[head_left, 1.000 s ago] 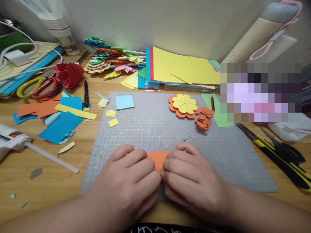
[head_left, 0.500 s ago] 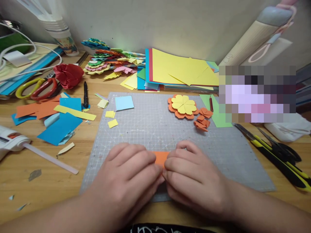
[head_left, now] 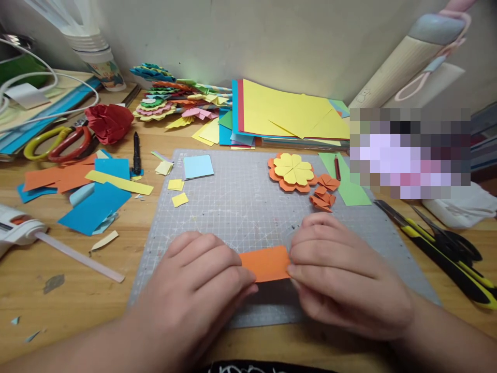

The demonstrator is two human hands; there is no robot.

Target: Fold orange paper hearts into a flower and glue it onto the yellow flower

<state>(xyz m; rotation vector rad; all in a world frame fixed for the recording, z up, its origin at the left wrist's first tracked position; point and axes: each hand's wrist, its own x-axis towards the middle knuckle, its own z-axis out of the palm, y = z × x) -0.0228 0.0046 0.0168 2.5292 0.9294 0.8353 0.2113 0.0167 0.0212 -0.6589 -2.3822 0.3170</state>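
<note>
A folded orange paper strip [head_left: 265, 263] lies flat on the grey cutting mat [head_left: 240, 202] near its front edge. My left hand [head_left: 202, 285] presses on the strip's left end with curled fingers. My right hand [head_left: 341, 272] covers its right end, fingertips pinched against the paper. Only the middle of the strip shows between the two hands. Further back on the mat sit a yellow-and-orange paper flower [head_left: 292, 171] and several small folded orange pieces [head_left: 324, 192].
A stack of coloured paper sheets [head_left: 287, 114] and folded paper flowers [head_left: 171, 101] lie at the back. Paper scraps [head_left: 93, 191], scissors [head_left: 58, 142] and a glue gun [head_left: 19, 228] are at left. A yellow-black knife [head_left: 438, 243] and black scissors [head_left: 454, 241] lie at right.
My right hand has slid to the right along the orange strip, so more of the strip shows between the hands. My left hand has stayed about where it was.
</note>
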